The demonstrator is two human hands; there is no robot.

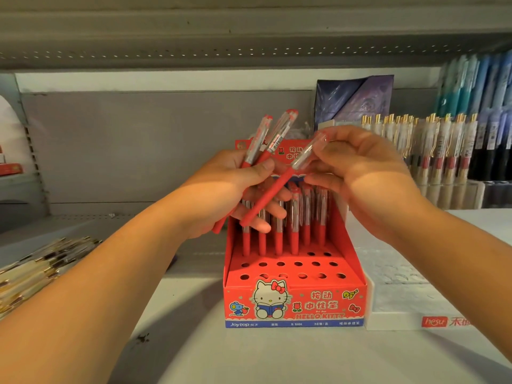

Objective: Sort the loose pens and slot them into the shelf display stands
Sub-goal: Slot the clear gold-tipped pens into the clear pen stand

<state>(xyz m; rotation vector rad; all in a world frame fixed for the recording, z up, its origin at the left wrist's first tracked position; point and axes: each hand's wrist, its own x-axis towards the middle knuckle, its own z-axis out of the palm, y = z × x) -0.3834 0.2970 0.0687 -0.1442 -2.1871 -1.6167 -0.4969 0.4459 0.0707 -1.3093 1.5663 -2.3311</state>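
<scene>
The left hand (235, 189), in the middle of the frame, grips a bundle of red pens (263, 139) that fans up and to the right. The right hand (368, 173) pinches the clear cap end of a single red pen (266, 200) between thumb and fingers (318, 159). This pen slants down-left across the left palm.

To do the step well, draw this pen clear of the bundle, turn it tip-down and upright, and aim for the nearest empty hole (297, 264), just in front of the slotted pens (295, 234). Fill the rows from back to front.

The red display stand (293, 303) at lower centre reads "HELLO KITTY", "Joytop" and "按动中性笔". The white box (401, 300) beside it bears a red logo that looks like "hesu".
</scene>
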